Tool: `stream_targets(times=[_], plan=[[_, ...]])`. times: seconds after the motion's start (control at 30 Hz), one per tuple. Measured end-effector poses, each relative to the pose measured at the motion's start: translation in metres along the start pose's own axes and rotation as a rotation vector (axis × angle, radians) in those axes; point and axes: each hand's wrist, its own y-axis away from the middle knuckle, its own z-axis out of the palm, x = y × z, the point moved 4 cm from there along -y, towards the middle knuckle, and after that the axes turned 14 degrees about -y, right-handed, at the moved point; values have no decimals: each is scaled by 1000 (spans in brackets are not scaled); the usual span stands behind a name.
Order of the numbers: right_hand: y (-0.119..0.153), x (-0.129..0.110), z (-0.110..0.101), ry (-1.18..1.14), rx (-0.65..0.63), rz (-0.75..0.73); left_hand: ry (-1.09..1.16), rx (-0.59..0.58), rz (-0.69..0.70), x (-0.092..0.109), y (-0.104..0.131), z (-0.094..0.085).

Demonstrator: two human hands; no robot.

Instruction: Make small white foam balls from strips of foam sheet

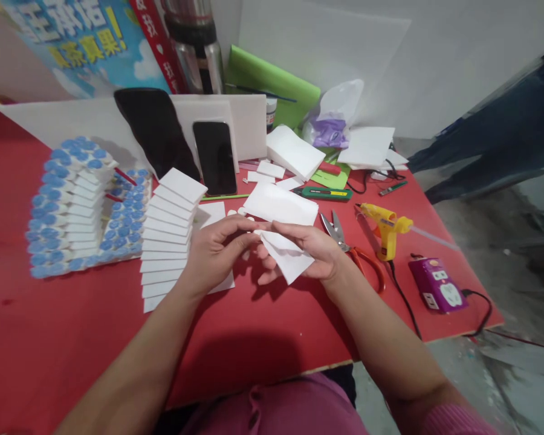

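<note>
Between my two hands is a small piece of white paper (290, 257), partly folded or curled, with one corner hanging toward me. My left hand (220, 248) pinches its left corner between thumb and fingers. My right hand (315, 248) cups it from behind, the thumb side along its top edge and the fingers showing beneath. Directly behind my hands lies a stack of white paper (281, 204). A stepped row of white blocks or cards (167, 241) fans out left of my left hand. Orange-handled scissors or snips (344, 238) rest right of my right hand.
At the left stands a small stepped model with blue-topped pieces (49, 220). Two dark phones (215, 158) lean behind. A green utility knife (326, 193), a yellow glue gun (385, 226) and a purple power box (437, 284) with cables lie rightward. A person's legs (489, 121) stand beyond.
</note>
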Motion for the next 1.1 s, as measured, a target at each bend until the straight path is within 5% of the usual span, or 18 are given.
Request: stream_targets(times=[0.27, 0.53, 1.1], plan=[[5, 0, 1, 127, -87, 15, -7, 38, -17, -1, -1, -6], [3, -3, -2, 180, 11, -142, 30, -3, -12, 1, -2, -2], [14, -5, 9, 1082, 406, -780, 260, 67, -211, -5, -2, 9]])
